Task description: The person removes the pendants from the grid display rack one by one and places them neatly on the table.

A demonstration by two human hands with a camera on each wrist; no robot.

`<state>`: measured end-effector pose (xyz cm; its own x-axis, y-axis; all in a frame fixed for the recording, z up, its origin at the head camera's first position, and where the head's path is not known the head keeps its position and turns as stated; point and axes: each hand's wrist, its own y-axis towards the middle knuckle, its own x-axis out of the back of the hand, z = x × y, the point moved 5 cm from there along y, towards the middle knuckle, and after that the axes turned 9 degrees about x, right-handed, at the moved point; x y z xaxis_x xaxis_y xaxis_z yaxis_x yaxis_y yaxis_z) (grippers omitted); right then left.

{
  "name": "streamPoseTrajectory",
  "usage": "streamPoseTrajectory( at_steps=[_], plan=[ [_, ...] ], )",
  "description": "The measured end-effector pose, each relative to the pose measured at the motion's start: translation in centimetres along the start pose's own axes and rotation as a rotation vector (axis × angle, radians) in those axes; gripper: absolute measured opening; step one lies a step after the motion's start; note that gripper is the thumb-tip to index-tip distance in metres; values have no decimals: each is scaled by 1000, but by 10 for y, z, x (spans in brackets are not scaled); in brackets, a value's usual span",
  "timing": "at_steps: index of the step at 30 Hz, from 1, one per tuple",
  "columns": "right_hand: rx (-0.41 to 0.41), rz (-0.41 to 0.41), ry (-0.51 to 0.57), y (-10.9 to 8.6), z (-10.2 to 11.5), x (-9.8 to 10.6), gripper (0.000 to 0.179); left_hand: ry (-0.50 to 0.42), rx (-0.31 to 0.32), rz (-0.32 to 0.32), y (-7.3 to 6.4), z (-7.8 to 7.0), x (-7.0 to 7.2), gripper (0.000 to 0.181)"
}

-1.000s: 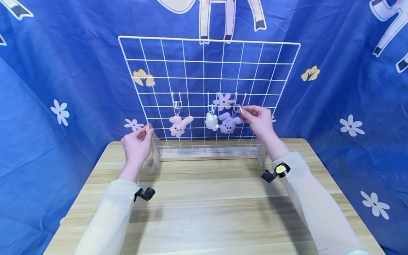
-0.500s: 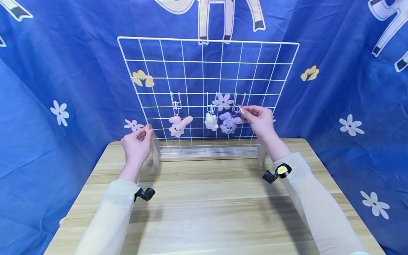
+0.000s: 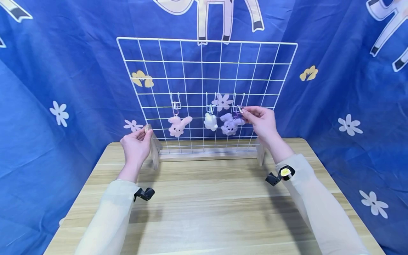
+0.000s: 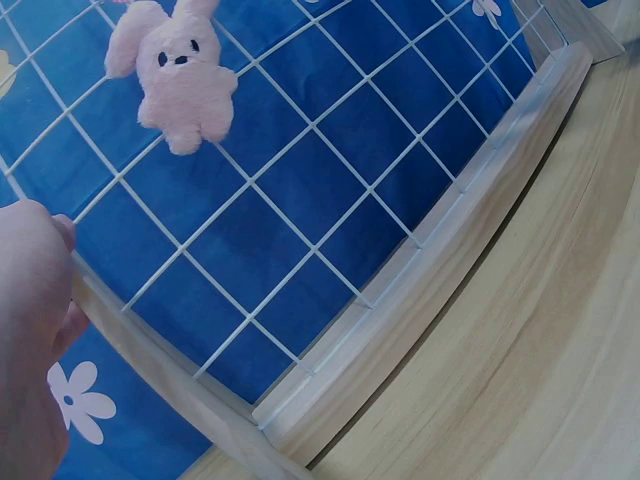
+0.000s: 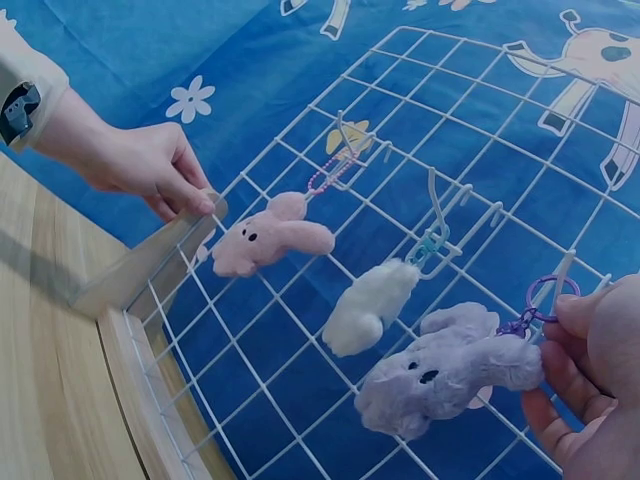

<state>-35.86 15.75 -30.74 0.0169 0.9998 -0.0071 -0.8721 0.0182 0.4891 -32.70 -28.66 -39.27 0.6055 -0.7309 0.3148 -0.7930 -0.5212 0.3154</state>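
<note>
My right hand (image 3: 262,124) pinches the purple key ring (image 5: 529,298) of a lilac plush bunny charm (image 3: 230,126), at a white hook on the wire grid (image 3: 248,42). In the right wrist view the ring overlaps the hook's end, and the charm hangs below the fingers. At the other side, my left hand (image 3: 135,146) grips the top of the grid's left wooden upright (image 3: 154,154). A pink plush bunny (image 4: 185,95) hangs from a hook nearest that hand. Between pink and lilac, a white plush charm (image 5: 370,305) with a light blue clasp hangs, turned away.
A wooden base bar (image 3: 207,154) joins the grid's two uprights on the wood-grain table (image 3: 204,205). Blue patterned cloth (image 3: 79,71) surrounds the table behind and at both sides.
My right hand has shifted slightly right with the lilac bunny, widening the gap to the white charm. The left hand keeps its grip on the upright.
</note>
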Motion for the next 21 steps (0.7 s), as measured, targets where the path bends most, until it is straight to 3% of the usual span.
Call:
streamPoseTrajectory(
  at_steps=[21],
  plan=[
    [17, 31, -59, -8, 10, 10, 26, -4, 2, 0, 0, 0, 0, 33]
  ],
)
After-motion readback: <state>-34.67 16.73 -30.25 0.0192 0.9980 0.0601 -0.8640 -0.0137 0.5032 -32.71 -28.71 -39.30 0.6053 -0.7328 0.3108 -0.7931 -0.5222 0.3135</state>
